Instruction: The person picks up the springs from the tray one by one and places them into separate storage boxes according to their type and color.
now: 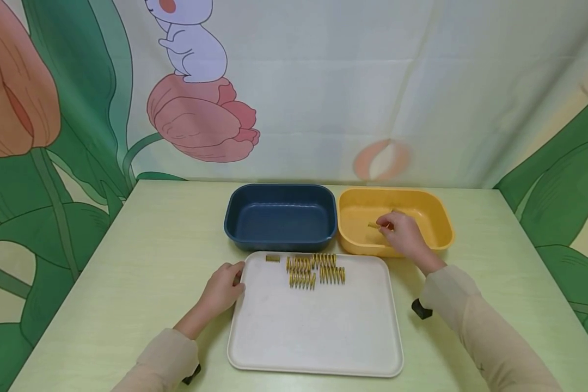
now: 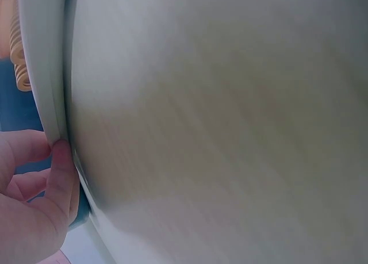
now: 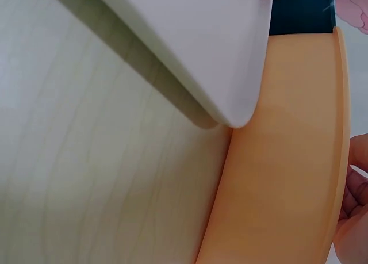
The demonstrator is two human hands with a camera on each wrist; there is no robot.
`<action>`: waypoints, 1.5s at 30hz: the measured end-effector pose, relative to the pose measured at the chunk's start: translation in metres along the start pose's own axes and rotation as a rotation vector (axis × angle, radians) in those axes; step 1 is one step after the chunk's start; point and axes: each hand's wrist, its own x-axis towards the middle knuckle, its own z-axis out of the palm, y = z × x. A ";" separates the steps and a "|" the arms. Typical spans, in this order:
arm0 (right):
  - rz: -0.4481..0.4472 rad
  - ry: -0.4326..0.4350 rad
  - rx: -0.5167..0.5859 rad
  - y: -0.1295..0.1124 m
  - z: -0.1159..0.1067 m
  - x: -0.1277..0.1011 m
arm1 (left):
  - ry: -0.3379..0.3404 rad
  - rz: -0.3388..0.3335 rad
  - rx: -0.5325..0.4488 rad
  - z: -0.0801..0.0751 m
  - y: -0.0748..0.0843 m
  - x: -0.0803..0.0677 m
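In the head view my right hand [image 1: 402, 233] is over the yellow bin [image 1: 446, 237], pinching a small yellow coil spring [image 1: 374, 225] between thumb and fingers. Only part of that hand shows past the bin wall [image 3: 287, 149] in the right wrist view, where the spring is hidden. My left hand [image 1: 224, 288] grips the left rim of the white tray [image 1: 313, 332], thumb and fingertips pinched on the edge [image 2: 49, 103]. Toward the tray's far side lie several larger yellow springs [image 1: 332, 275] in a cluster, with a smaller spring [image 1: 273, 258] to their left.
A dark blue bin [image 1: 280, 239] stands behind the tray, left of the yellow one and close against it. All rest on a pale wood-grain table [image 1: 127, 283]. A printed curtain [image 1: 313, 109] hangs behind its back edge.
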 end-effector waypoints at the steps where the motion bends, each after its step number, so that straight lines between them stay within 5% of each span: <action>1: 0.002 0.001 0.001 0.001 0.000 0.001 | 0.000 -0.002 0.001 0.000 0.000 0.000; 45: 0.122 -0.059 0.001 0.018 -0.005 0.020 | 0.010 0.002 0.000 0.000 0.000 0.000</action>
